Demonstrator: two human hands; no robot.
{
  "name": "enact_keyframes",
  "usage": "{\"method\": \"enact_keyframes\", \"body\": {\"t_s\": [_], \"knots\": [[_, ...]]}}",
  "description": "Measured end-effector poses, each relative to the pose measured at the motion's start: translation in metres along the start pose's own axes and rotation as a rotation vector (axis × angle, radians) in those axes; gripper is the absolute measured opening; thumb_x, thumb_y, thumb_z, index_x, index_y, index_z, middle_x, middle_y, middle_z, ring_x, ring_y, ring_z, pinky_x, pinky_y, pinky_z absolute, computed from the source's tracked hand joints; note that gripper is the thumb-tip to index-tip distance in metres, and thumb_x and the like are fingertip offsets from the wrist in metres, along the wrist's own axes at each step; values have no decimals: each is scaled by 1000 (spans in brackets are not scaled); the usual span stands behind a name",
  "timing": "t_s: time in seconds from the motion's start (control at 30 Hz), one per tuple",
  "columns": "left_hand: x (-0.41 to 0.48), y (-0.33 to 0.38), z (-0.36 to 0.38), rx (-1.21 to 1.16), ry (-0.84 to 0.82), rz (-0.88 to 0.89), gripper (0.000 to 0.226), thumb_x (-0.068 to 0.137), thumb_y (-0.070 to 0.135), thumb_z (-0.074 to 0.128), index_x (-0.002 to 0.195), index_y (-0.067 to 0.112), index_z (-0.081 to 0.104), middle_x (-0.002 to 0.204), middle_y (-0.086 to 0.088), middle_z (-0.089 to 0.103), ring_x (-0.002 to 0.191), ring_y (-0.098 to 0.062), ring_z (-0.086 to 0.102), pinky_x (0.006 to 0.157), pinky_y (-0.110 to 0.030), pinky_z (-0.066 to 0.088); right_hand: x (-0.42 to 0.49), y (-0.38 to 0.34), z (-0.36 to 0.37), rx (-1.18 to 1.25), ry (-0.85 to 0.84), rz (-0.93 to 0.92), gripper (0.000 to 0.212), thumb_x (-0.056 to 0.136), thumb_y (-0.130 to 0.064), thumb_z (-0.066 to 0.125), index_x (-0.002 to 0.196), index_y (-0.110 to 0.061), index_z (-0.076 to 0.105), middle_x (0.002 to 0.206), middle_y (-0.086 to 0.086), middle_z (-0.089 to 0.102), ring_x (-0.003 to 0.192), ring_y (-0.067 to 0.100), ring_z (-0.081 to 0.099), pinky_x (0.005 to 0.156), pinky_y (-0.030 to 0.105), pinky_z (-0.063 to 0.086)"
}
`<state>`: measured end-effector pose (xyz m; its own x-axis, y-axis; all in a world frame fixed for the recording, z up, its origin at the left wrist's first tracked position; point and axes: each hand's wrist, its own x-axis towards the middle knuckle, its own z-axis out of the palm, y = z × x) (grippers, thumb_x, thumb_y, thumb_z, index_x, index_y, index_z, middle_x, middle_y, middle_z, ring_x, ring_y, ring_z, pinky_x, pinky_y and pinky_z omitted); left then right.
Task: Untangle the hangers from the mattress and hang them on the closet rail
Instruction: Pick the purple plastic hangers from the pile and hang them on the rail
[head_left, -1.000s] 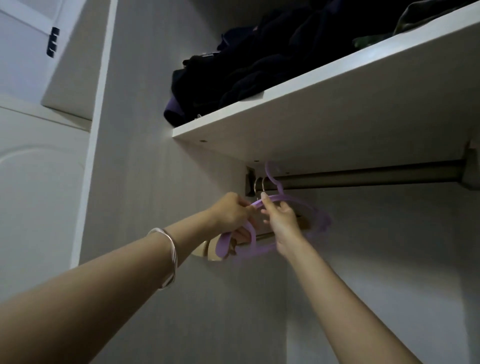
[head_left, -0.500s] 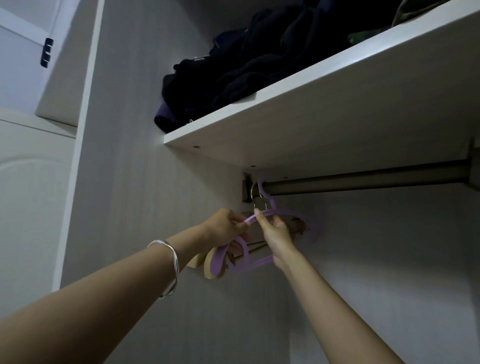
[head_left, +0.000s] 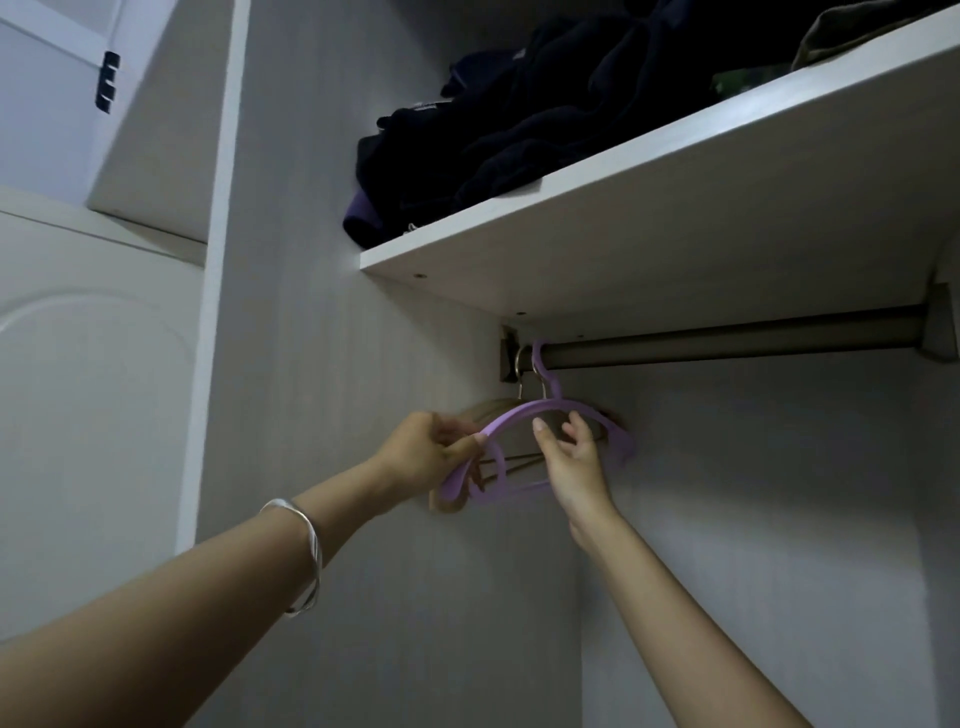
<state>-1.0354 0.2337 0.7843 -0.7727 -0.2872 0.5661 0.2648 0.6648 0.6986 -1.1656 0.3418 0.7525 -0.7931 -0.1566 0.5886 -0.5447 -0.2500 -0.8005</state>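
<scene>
The purple hanger hung by its hook at the 9 o'clock end of the closet rail, crowded against wooden hangers that showed at its 7 o'clock. The left hand, bangle on its wrist, pinched the hanger's 9 o'clock shoulder, while the right hand was released, fingers spread under the arc. At 12 o'clock, the shelf carried dark clothes with pale lettering too small to read.

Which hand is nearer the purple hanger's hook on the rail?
Right. The right hand is just below the hook; the left hand pinches the purple hanger farther left.
</scene>
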Motion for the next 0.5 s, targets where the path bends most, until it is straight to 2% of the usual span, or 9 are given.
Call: {"method": "enact_keyframes", "body": {"t_s": [0.1, 0.2, 0.27, 0.3, 0.37, 0.43, 0.5], "knots": [[-25, 3, -24, 3, 18, 26, 25, 92, 18, 55, 105, 0, 65, 67, -2, 62, 50, 1, 56, 49, -12, 46, -29, -20, 8, -36, 32, -137, 54, 93, -26, 53, 142, -15, 32, 140, 9, 41, 123, 18, 44, 94, 23, 35], [-61, 12, -58, 43, 48, 65, 23, 91, 23, 55, 106, 8, 65, 85, -9, 66, 77, -16, 65, 66, -20, 54, -66, -47, 27, -2, 10, -281, 44, 93, -21, 52, 136, -20, 40, 133, 9, 46, 109, 12, 52, 88, 19, 41], [-91, 17, -86, 95, 72, 101, 27, 91, 27, 55, 109, 10, 65, 96, -9, 70, 87, -20, 68, 76, -30, 56, -94, -67, 46, 8, -35, -366, 36, 94, -22, 51, 128, -29, 43, 130, 8, 47, 106, 11, 52, 90, 20, 43], [-109, 18, -102, 127, 88, 117, 28, 91, 29, 55, 111, 12, 64, 99, -7, 70, 89, -19, 68, 78, -32, 57, -110, -76, 57, 4, -60, -401, 32, 95, -23, 50, 125, -32, 44, 129, 7, 47, 109, 13, 51, 91, 21, 43], [-146, 17, -137, 197, 136, 140, 28, 90, 35, 55, 111, 18, 64, 99, 0, 70, 88, -14, 67, 80, -31, 57, -142, -96, 84, 28, -105, -465, 30, 96, -23, 48, 123, -34, 44, 128, 6, 48, 112, 13, 50, 88, 13, 41], [-186, 10, -175, 308, 205, 136, 31, 90, 42, 52, 114, 26, 62, 101, 11, 68, 90, -3, 65, 82, -24, 54, -176, -114, 117, 56, -151, -510, 30, 96, -22, 47, 124, -32, 44, 126, -1, 46, 113, 8, 48, 88, 6, 39], [-226, -2, -214, 408, 259, 100, 38, 88, 49, 48, 120, 29, 57, 110, 15, 64, 101, 1, 61, 90, -24, 50, -212, -127, 154, 47, -231, -516, 31, 96, -24, 46, 126, -33, 43, 125, -11, 42, 116, 1, 45, 94, 6, 36]]}}
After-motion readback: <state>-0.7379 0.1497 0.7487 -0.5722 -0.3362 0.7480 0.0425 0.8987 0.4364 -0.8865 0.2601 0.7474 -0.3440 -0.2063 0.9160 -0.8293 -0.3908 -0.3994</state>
